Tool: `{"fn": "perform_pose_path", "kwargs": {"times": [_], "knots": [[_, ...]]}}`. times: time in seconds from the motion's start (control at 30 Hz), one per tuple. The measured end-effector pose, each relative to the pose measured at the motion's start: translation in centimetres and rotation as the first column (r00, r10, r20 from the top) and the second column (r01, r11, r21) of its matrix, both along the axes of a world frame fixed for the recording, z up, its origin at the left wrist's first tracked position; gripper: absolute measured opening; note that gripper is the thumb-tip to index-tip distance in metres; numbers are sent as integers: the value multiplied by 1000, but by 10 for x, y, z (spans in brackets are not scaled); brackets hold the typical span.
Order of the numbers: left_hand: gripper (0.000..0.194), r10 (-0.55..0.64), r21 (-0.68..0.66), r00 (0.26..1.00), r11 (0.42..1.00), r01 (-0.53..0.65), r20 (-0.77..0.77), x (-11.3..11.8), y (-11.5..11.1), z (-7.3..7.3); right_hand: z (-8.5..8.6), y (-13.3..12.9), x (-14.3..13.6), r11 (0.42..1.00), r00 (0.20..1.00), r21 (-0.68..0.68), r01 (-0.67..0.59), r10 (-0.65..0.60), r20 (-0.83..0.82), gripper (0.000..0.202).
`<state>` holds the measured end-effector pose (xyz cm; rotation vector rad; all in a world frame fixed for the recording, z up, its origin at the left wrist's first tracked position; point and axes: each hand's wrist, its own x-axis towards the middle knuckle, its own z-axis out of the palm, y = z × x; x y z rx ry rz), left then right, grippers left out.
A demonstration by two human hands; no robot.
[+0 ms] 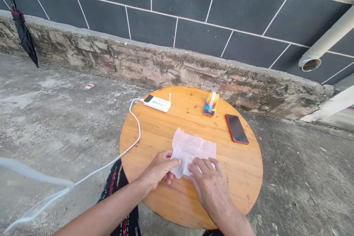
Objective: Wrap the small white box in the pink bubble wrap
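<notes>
White tissue (193,149) lies near the middle of my round wooden table (243,177) — my left hand (159,169) pinches its near-left corner, my right hand (207,182) presses fingers flat on its near edge.

You can't read any text here: the white power bank (156,103) at eleven o'clock on the round table (243,177) carries small greenish printing, and the orange-blue packet (211,104) at one o'clock has markings, both too blurred to make out.
</notes>
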<state>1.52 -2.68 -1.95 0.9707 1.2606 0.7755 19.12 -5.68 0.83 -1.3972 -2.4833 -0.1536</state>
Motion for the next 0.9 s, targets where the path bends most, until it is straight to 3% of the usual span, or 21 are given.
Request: {"fn": "perform_pose_path", "kwargs": {"times": [0.17,0.33,0.5,0.73,0.9], "knots": [[23,-144,33,979,988,150,-141,-7,10,2,1,1,0,1000,1000,10,-11,11,29,22],[14,-165,143,942,967,213,-292,-3,20,2,2,2,0,1000,999,7,-18,17,45,21],[20,-185,133,893,957,259,-410,1,22,0,3,3,1,999,997,10,-34,33,70,22],[10,-110,200,858,950,239,-502,5,26,2,6,4,3,999,996,9,-41,40,83,13],[6,-48,223,890,961,165,-453,13,27,2,5,6,3,999,997,7,-49,48,62,11]]}}
